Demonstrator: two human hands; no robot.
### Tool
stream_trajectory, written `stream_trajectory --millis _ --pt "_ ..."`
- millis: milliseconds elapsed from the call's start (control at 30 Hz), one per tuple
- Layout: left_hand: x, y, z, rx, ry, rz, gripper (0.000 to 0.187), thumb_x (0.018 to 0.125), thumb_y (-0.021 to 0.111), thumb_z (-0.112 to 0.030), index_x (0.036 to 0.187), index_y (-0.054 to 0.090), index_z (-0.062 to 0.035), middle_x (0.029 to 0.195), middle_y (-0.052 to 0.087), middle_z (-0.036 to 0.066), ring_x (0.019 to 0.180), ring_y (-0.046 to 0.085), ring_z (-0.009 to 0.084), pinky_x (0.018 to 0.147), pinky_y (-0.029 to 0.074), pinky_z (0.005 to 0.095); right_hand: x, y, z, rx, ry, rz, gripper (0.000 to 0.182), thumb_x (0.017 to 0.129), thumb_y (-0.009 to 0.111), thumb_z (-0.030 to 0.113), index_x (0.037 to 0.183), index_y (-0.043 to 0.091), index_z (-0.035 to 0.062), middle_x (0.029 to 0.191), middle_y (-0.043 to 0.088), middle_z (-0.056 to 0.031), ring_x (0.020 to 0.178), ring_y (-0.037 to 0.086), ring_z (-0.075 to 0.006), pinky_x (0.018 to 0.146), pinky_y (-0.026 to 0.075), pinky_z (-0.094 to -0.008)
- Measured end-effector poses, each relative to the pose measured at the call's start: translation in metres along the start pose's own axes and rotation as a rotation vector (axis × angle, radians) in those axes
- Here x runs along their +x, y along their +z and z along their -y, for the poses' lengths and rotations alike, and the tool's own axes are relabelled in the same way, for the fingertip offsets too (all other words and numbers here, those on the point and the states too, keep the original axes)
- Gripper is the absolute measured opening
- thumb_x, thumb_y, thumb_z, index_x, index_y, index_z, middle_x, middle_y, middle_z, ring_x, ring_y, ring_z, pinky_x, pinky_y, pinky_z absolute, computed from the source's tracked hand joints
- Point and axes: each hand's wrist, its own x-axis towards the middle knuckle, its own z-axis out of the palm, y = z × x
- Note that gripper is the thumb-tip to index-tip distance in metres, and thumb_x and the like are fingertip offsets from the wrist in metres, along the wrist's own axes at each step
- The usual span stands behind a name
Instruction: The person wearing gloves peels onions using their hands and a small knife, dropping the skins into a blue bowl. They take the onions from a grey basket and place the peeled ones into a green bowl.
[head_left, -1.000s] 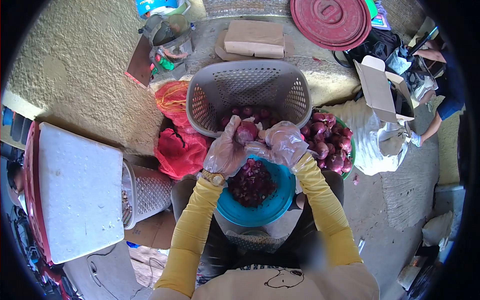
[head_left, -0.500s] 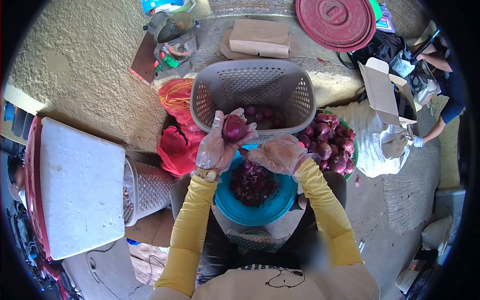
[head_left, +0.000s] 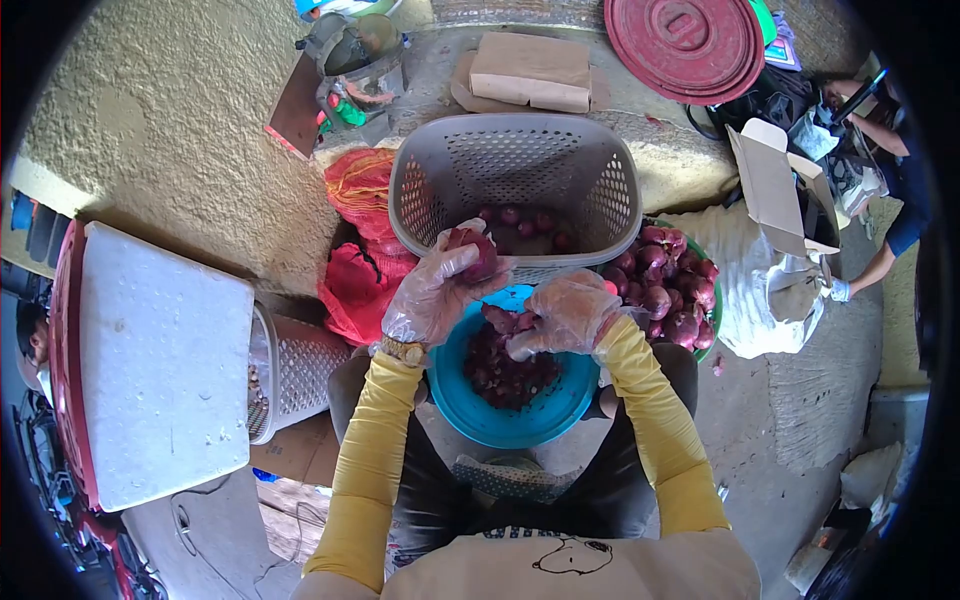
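My left hand (head_left: 428,297), in a clear plastic glove, is wrapped round a red onion (head_left: 482,262) at the near rim of the grey basket (head_left: 405,205). Several more onions lie on the basket's floor. Also gloved, my right hand (head_left: 572,308) is over the blue basin (head_left: 508,432), fingers closed beside a loose piece of purple onion skin (head_left: 503,319) that it appears to pinch. Shed skins (head_left: 510,385) cover the basin's bottom. To the right of this hand, a green tub (head_left: 716,318) is heaped with unpeeled red onions (head_left: 655,300).
Left of the basket sits a red mesh sack (head_left: 362,290). A white foam lid (head_left: 165,360) and a perforated bin (head_left: 305,365) stand further left. White sacking (head_left: 750,300) and an open carton (head_left: 768,185) are at right, near another person's arm (head_left: 875,265).
My left hand has turned the onion, with its fingers now over it. My right hand has moved slightly down and right, and a piece of skin shows at its fingertips. The view has shifted slightly.
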Motion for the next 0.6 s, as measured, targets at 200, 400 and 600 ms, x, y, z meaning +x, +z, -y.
stream_trajectory --millis 200,400,600 --pt "-0.004 -0.014 -0.007 0.206 -0.089 -0.035 0.055 0.102 0.064 -0.035 0.145 0.047 -0.0055 0.123 0.061 0.012 0.113 0.066 0.0276 0.097 0.059 0.0446 -0.002 -0.010 0.009 0.025 0.003 -0.041 0.065 0.083 0.065 0.075 0.095 0.078 0.0115 0.074 0.070 -0.0150 0.077 0.070 -0.0381 0.073 0.053 -0.0486" --pt "-0.007 -0.007 -0.004 0.285 -0.054 -0.028 0.055 0.105 0.059 -0.044 0.144 0.050 -0.0057 0.118 0.061 0.009 0.106 0.066 0.0222 0.092 0.059 0.0387 0.001 -0.014 0.005 0.026 -0.011 0.061 0.067 0.086 0.064 0.074 0.100 0.075 0.0089 0.074 0.070 -0.0168 0.078 0.070 -0.0393 0.074 0.052 -0.0494" --pt "-0.007 -0.006 -0.008 0.228 -0.086 0.002 0.054 0.104 0.060 -0.043 0.143 0.052 -0.0067 0.123 0.060 0.008 0.106 0.064 0.0194 0.092 0.057 0.0376 0.002 -0.007 0.002 0.082 0.008 -0.035 0.061 0.090 0.064 0.067 0.097 0.076 0.0077 0.077 0.070 -0.0180 0.079 0.070 -0.0399 0.072 0.053 -0.0503"
